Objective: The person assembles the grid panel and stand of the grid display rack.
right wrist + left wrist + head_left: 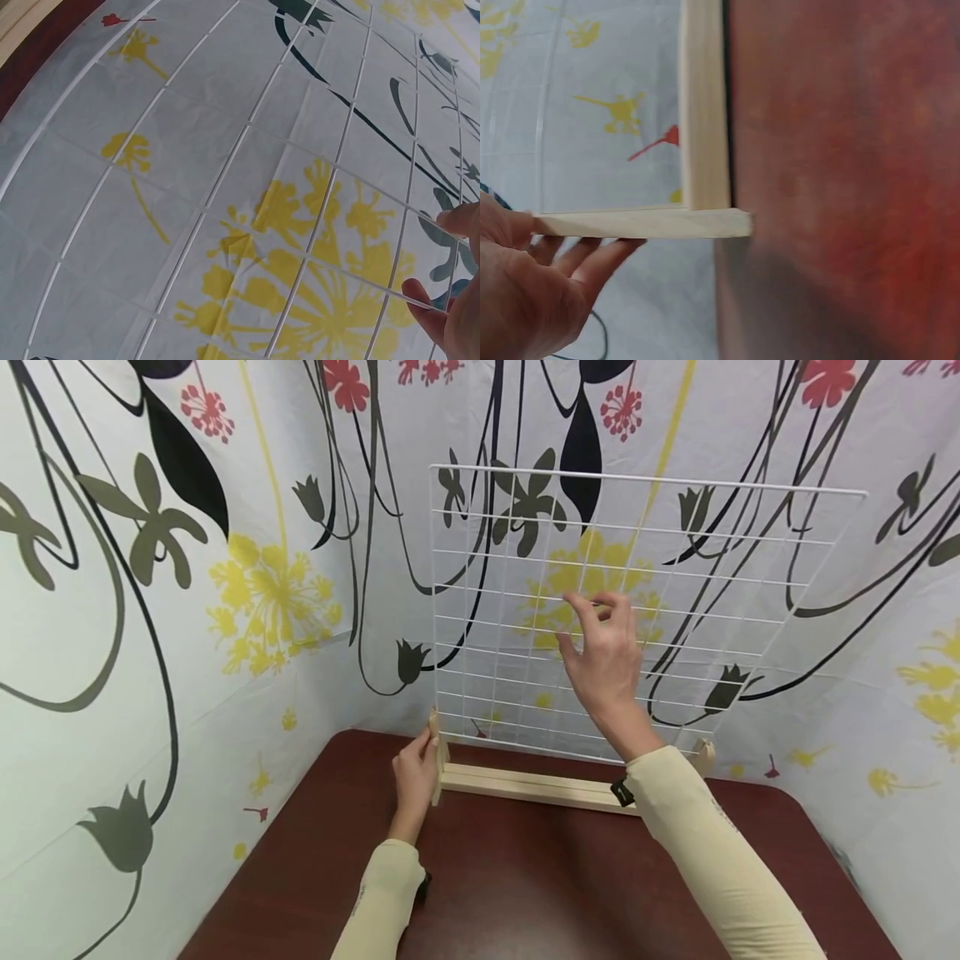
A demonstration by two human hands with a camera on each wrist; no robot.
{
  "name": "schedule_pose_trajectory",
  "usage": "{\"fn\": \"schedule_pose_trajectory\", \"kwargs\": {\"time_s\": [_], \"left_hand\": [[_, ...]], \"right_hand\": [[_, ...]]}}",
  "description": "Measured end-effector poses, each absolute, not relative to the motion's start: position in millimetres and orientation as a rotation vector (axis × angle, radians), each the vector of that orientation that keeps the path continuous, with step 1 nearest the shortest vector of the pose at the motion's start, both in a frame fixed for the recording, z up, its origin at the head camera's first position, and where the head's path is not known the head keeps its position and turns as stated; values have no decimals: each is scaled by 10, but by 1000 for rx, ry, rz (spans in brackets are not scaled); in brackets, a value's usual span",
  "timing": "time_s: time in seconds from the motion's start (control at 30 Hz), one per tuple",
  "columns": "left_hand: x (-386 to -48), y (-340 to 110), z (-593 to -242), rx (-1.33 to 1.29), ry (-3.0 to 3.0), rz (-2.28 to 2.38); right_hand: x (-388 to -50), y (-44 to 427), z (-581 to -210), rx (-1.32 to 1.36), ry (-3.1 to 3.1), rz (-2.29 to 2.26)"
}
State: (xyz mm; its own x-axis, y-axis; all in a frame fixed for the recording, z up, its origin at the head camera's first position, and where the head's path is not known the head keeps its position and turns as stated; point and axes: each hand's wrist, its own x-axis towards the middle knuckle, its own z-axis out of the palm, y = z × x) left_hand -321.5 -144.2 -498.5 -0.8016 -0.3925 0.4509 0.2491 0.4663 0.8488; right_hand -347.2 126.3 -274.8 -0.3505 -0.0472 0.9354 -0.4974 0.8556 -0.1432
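A white wire grid panel [517, 625] stands leaning back on a pale wooden stand. The stand's crossbar [525, 783] lies along the table, with a short wooden upright [645, 223] at its left end. My left hand [417, 777] grips that upright, thumb on one side and fingers on the other, as the left wrist view shows. Before the middle of the grid is my right hand [603, 656], its fingers loosely bent and the thumb apart from the index finger. In the right wrist view its fingertips [420, 289] are at the wires; whether they touch is unclear.
A dark red-brown table [510, 877] carries the stand near its back edge. Behind and beside it hangs a white cloth [300, 710] printed with flowers. The right wooden upright [703, 753] is partly hidden by my right sleeve [705, 835].
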Motion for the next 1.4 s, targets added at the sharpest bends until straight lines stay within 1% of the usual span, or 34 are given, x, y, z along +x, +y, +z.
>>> {"fn": "schedule_pose_trajectory", "kwargs": {"time_s": [0.17,0.27,0.37,0.5,0.63,0.83,1.0,1.13,1.4], "left_hand": [[-3187,-1486,-4880,143,-2165,-1354],[-3211,-1496,-4813,99,-2141,-1347],[-3287,-1490,-4689,4,-2056,-1353],[-3418,-1456,-4395,-102,-1984,-1323],[-3532,-1383,-4044,-168,-1953,-1397],[-3708,-1264,-3560,-250,-1770,-1663],[-3756,-1192,-3270,-301,-1609,-1914],[-3749,-1153,-3160,-258,-1558,-2022],[-3764,-1150,-3139,-216,-1475,-2126]], "right_hand": [[-3452,1260,-2790,406,-1897,482],[-3447,1263,-2812,402,-1898,488],[-3448,1270,-2825,394,-1894,495],[-3449,1271,-2831,398,-1889,491],[-3452,1270,-2831,409,-1886,486],[-3453,1290,-2840,415,-1893,479],[-3460,1321,-2836,421,-1887,471],[-3450,1358,-2826,437,-1882,465],[-3274,1498,-2777,461,-1923,384]]}}
